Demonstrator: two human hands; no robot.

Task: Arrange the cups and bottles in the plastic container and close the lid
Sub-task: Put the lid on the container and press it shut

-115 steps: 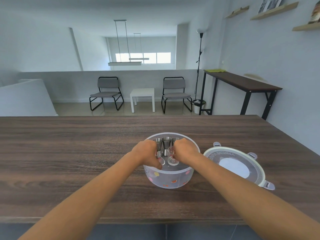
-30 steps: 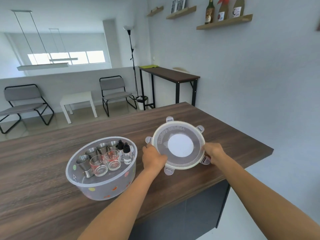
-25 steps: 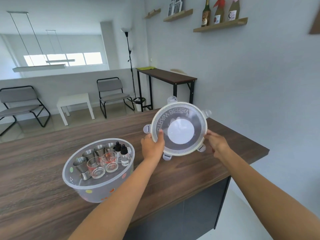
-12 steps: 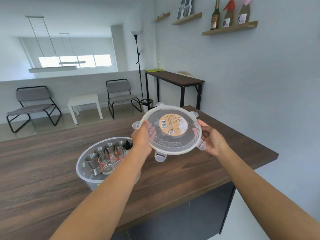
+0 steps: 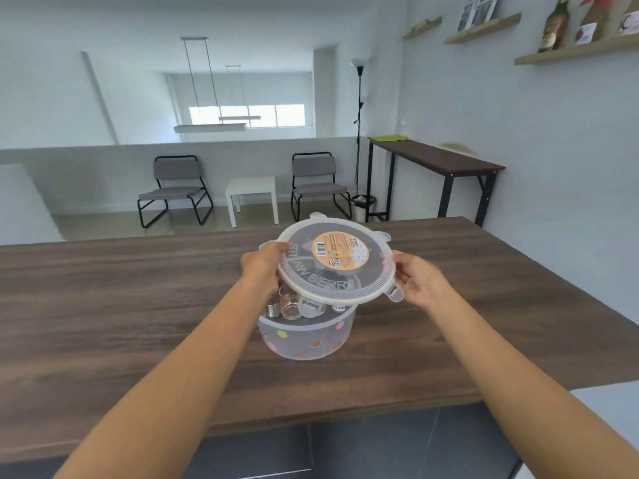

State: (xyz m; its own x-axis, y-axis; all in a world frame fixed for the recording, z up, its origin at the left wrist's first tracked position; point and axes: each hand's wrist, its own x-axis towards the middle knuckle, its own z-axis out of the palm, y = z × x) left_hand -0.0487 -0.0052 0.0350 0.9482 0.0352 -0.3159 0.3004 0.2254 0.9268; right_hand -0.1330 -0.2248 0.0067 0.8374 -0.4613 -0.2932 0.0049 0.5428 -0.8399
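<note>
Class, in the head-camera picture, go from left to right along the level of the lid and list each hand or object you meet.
left hand → lid → right hand

lid (image 5: 337,262) hangs over the container (image 5: 307,337) blocking its mouth; cups (image 5: 288,305) crowd inside; table (image 5: 121,299) around it's wide open

Both arms extended to frame centre; left hand (image 5: 263,267) and right hand (image 5: 420,283) each in a closed grip, palms facing inward.
</note>
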